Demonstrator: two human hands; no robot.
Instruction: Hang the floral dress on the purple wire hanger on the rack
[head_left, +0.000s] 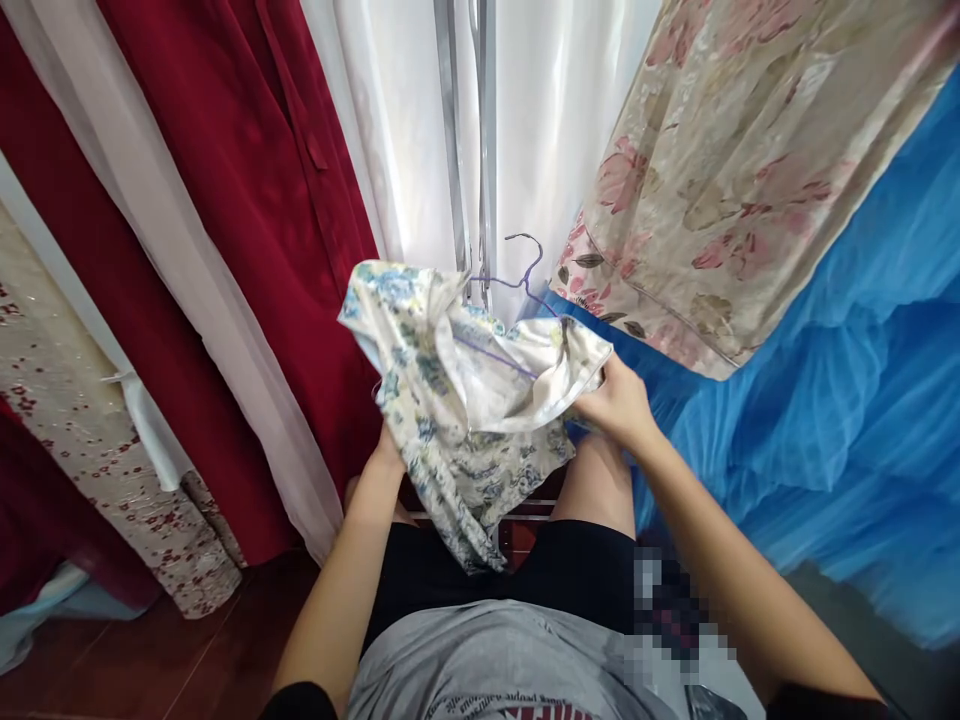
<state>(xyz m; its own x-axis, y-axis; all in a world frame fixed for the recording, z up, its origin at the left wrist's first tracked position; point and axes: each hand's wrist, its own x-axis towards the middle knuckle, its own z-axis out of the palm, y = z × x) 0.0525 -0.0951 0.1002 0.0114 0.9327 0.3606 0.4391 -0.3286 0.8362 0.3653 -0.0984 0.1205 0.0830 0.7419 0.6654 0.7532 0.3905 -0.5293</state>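
A pale floral garment (427, 390) with blue and yellow flowers hangs over a thin purple wire hanger (529, 278), whose hook points up and away from me. The garment's neckline gapes, showing its white lining. My right hand (616, 402) is closed on the garment's edge at the right, thumb on the lining side. My left hand (388, 452) is at the garment's lower left side; cloth covers most of its fingers, so their grip is hidden. The hanger's lower bar crosses inside the opening.
Long red cloth (225, 180) and white cloth (570, 120) hang before me. On the right hang a beige floral garment (697, 200) and ruffled blue fabric (795, 430). Grey metal poles (451, 130) stand in the middle. Reddish tiles (172, 660) cover the floor at lower left.
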